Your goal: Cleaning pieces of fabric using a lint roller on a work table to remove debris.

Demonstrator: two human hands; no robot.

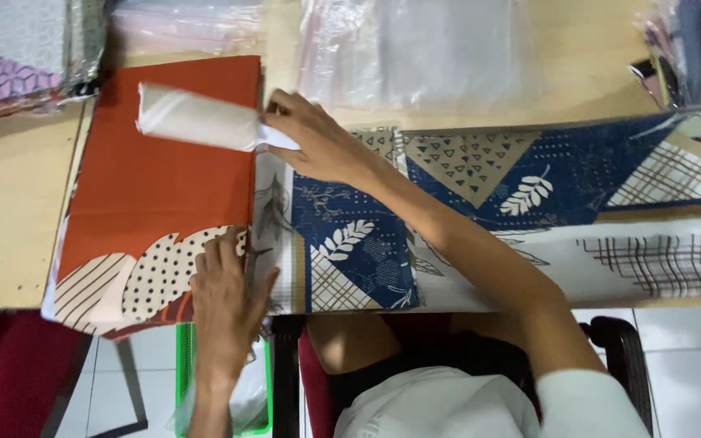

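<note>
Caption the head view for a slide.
Right hand grips a white paper roll; left hand presses folded rust-orange patterned cloth.

A pale wooden table (10, 203) stands over a white tiled floor (683, 357), a dark chair (622, 341) beneath.

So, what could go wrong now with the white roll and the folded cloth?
1. The right hand pinches only the end of the white roll, so it may unroll or slip.
2. The folded red cloth hangs past the table edge at its near corner; if the left hand lifts, it could slide off.
3. The patterned blue cloth lies against the red one, so pulling may disturb the fold.
</note>
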